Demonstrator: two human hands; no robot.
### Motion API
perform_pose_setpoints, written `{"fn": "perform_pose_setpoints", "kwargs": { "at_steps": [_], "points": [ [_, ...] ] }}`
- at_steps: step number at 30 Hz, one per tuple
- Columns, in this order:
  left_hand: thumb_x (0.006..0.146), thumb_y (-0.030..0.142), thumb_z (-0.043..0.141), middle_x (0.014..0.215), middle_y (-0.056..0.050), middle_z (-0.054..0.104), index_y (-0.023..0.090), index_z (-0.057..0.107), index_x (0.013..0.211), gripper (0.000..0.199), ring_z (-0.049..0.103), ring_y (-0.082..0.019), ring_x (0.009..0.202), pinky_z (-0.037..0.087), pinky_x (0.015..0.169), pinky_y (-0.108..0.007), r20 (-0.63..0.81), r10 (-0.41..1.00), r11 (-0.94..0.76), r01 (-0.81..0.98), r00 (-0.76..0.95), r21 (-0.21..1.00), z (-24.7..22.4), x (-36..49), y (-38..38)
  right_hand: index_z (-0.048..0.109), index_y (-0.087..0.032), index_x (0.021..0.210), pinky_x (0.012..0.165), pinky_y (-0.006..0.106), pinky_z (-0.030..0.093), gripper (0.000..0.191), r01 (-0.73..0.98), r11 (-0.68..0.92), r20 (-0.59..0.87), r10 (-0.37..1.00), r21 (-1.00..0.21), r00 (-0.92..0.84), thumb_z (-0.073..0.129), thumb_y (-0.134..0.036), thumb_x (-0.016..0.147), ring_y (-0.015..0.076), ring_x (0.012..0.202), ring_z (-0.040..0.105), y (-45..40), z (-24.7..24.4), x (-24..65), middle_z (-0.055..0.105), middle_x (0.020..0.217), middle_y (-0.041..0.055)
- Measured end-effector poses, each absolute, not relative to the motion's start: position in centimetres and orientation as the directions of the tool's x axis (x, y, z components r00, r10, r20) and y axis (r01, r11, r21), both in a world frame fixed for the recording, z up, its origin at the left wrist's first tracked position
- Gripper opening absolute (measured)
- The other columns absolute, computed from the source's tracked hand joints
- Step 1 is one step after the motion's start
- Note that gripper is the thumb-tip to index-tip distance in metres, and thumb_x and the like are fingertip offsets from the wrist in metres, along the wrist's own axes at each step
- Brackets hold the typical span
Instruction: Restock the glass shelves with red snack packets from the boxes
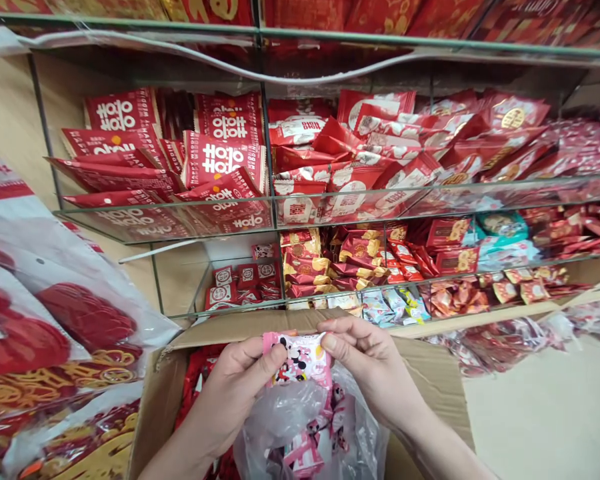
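Observation:
A small pink and white packet (300,360) with cartoon mouse figures is stretched between my two hands. My left hand (240,380) pinches its left end between thumb and fingers. At the packet's upper right corner, my right hand (365,360) grips with thumb and forefinger. Just below is a clear plastic bag (270,427) holding several similar pink packets (305,453). The bag sits in an open cardboard box (435,380), where red packets show at the left.
Glass shelves (170,227) ahead hold red packets (225,160) in divided compartments. A white cable (300,79) droops across the upper shelf. Plastic bags with red items (85,307) hang at the left. Pale floor (545,420) shows at the lower right.

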State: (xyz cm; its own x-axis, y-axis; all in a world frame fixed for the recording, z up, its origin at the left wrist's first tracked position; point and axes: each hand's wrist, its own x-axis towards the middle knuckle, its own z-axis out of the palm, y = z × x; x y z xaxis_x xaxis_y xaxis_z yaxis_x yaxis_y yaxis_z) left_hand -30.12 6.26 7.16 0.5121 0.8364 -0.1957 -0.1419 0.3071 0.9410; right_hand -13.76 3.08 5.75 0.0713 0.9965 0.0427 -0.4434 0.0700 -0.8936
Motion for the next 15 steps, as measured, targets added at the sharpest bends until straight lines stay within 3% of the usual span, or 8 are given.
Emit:
{"fn": "perform_pose_setpoints", "kwargs": {
  "at_steps": [4,9,15],
  "points": [
    [0.075,0.028,0.057,0.081,-0.002,0.067,0.024,0.064,0.096,0.023,0.059,-0.017,0.077,0.045,0.072,-0.03,-0.202,0.85,0.296,-0.122,0.486,0.947,6.92,-30.28,6.19,0.065,-0.022,0.078,0.054,0.014,0.041,0.01,-0.415,0.093,0.068,0.995,-0.905,0.076,0.066,-0.024,0.068,0.0046,0.056,0.053,2.98,5.66,-13.76,0.065,0.062,-0.0047],
    [0.074,0.032,0.058,0.092,-0.003,0.067,0.023,0.064,0.097,0.025,0.054,-0.022,0.097,0.041,0.084,-0.033,-0.189,0.874,0.242,-0.063,0.448,0.968,6.75,-30.89,6.2,0.064,-0.022,0.081,0.062,0.022,0.044,0.012,-0.391,0.09,0.084,0.996,-0.916,0.033,0.063,-0.028,0.07,0.0103,0.066,0.057,2.75,5.86,-13.78,0.066,0.07,-0.001],
    [0.073,0.031,0.06,0.09,-0.001,0.067,0.025,0.065,0.093,0.022,0.055,-0.019,0.095,0.041,0.084,-0.03,-0.189,0.872,0.252,-0.085,0.451,0.964,7.24,-30.99,6.02,0.064,-0.022,0.082,0.061,0.022,0.043,0.012,-0.373,0.093,0.092,0.996,-0.923,0.021,0.062,-0.028,0.071,0.0099,0.065,0.056,2.8,5.88,-13.85,0.066,0.072,-0.0011]
  ]
}}
